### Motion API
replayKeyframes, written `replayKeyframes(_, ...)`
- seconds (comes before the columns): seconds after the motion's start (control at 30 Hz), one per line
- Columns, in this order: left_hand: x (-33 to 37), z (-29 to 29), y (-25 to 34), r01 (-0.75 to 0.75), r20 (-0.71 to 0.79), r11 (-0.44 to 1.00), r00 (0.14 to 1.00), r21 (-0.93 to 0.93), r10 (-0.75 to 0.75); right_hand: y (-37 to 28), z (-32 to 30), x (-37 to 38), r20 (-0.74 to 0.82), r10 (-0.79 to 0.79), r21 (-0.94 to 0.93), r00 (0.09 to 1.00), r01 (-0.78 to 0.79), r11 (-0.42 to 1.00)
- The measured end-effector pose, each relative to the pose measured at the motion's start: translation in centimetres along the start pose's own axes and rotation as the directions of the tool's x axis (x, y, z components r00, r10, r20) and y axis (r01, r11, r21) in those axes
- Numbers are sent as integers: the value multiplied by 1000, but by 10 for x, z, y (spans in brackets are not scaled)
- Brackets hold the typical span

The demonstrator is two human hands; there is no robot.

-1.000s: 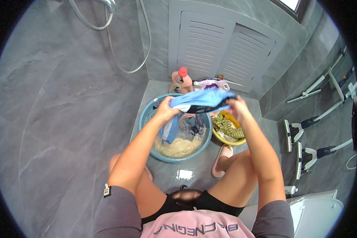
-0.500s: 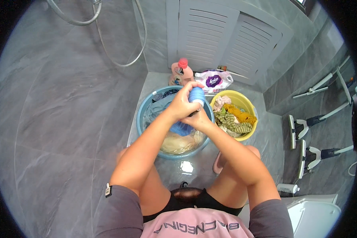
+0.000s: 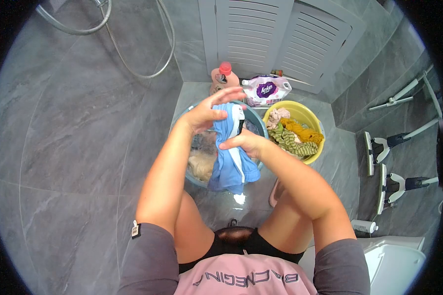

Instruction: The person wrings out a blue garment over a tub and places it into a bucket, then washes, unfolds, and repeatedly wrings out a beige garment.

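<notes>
Over the blue basin (image 3: 263, 123) hangs a light-blue garment (image 3: 226, 164) with a white-and-black strip, its lower end spread toward me. My right hand (image 3: 246, 142) grips its middle, thumb pressed on the cloth. At the garment's upper end is my left hand (image 3: 206, 114), fingers stretched out and apart, the thumb touching or just beside the cloth. Wet laundry lies in water inside the basin, including a beige piece (image 3: 200, 166); the garment and my hands hide part of it.
To the right stands a yellow basin (image 3: 321, 142) holding a mustard cloth (image 3: 302, 132) and a green striped cloth (image 3: 290, 142). Behind are a pink bottle (image 3: 220, 81) with a red cap and a white-purple pouch (image 3: 268, 91). Mops (image 3: 386, 147) lean at the right wall; a shower hose (image 3: 170, 49) hangs left.
The blue garment, bunched and twisted between both hands before, now hangs loosened out. My left hand has moved left and opened its fingers; my right hand keeps hold. The view has shifted slightly.
</notes>
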State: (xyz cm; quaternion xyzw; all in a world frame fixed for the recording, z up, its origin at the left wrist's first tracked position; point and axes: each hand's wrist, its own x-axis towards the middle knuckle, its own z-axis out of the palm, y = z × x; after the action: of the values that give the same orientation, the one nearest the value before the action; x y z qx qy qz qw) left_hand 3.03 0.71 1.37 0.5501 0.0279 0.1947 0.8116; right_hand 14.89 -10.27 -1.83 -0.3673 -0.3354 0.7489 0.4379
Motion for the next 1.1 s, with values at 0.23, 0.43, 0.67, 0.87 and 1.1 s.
replayKeyframes(0.23,2,9,2,101,-36,995,994,23,-100,4,13,10,-108,-75,-117,991,62,991)
replayKeyframes(0.43,16,7,-25,73,-558,986,829,153,25,16,0,36,-345,-310,-585,886,55,809)
replayKeyframes(0.67,33,-23,-81,429,-683,534,510,729,523,70,-39,75,-406,-474,-855,782,-140,500)
replayKeyframes(0.87,36,8,-71,540,-605,280,660,794,445,74,-31,66,-412,-558,-861,720,-107,497)
replayKeyframes(1.1,17,-7,-46,202,-378,483,876,852,299,45,-25,70,-238,-704,-882,670,155,445)
